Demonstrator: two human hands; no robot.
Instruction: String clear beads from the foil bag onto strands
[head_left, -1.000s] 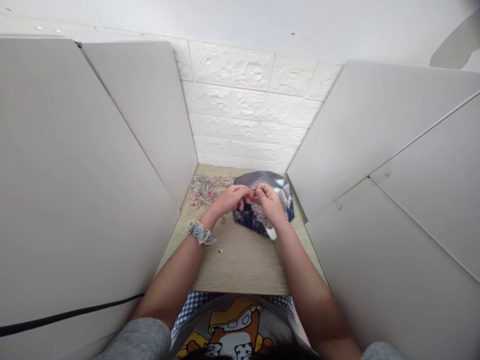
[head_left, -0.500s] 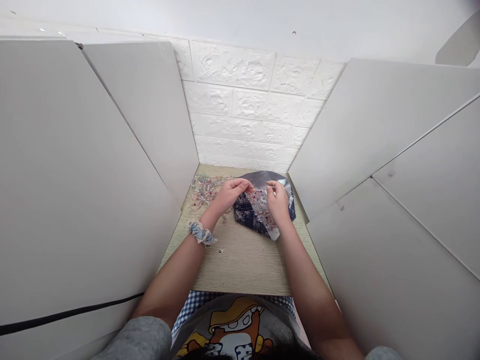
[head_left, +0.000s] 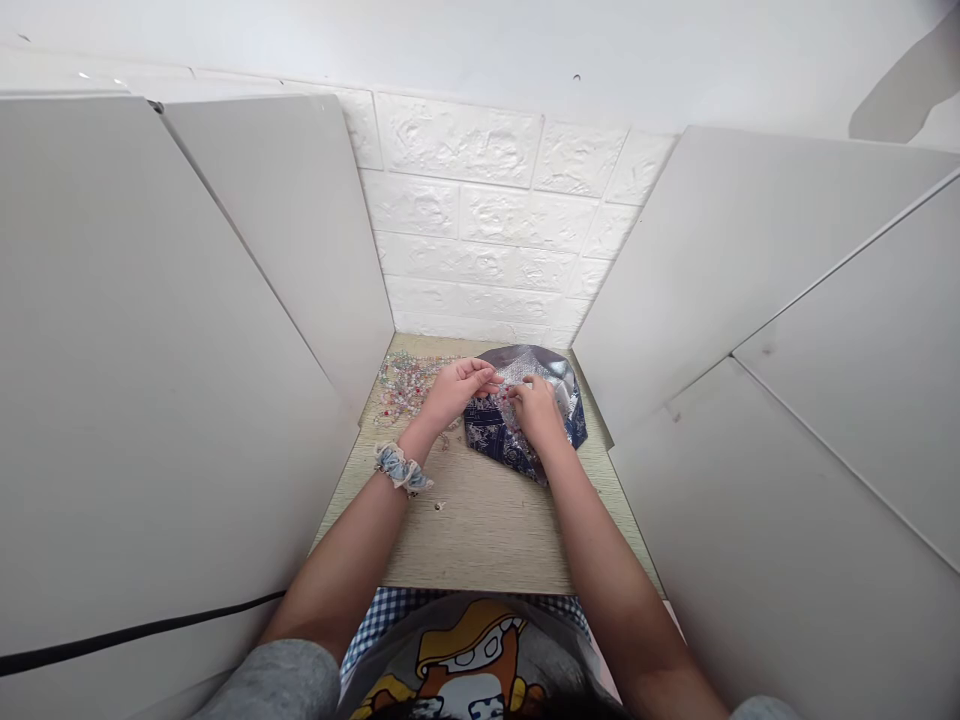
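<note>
A pale wood-grain tabletop (head_left: pixel 480 545) fills a narrow bay between a white left panel (head_left: pixel 270 190) and a white right panel (head_left: pixel 720 230), with a white brick-patterned wall (head_left: pixel 465 145) at the back.

The left hand (head_left: pixel 452 392) hangs palm-down beside the bag's opening, its thumb and fingers drawn narrow; I cannot tell whether the tips meet, or whether a thread or bead lies between them. The right hand (head_left: pixel 538 412) is curled over the bag, thumb and forefinger near each other and pointing toward the left fingertips. Any bead held there is too small to make out.

Under both hands sits the dark blue patterned bag (head_left: pixel 484 440) with a silvery lining, spread open near the back of the tabletop. Loose beads (head_left: pixel 513 428), pinkish and clear with a few red ones, lie inside it, partly hidden by the right hand.

Just left of the left hand, a tangle of multicoloured beaded strands (head_left: pixel 405 385) rests on the wood. Judging by this, a fair amount of stringing appears done, while the loose beads seem to be the unstrung share; how many are left cannot be counted.

Farther out, a tiny unidentified piece (head_left: pixel 439 507) lies alone nearer the front edge, and a pale blue scrunchie (head_left: pixel 403 468) circles the left wrist.
</note>
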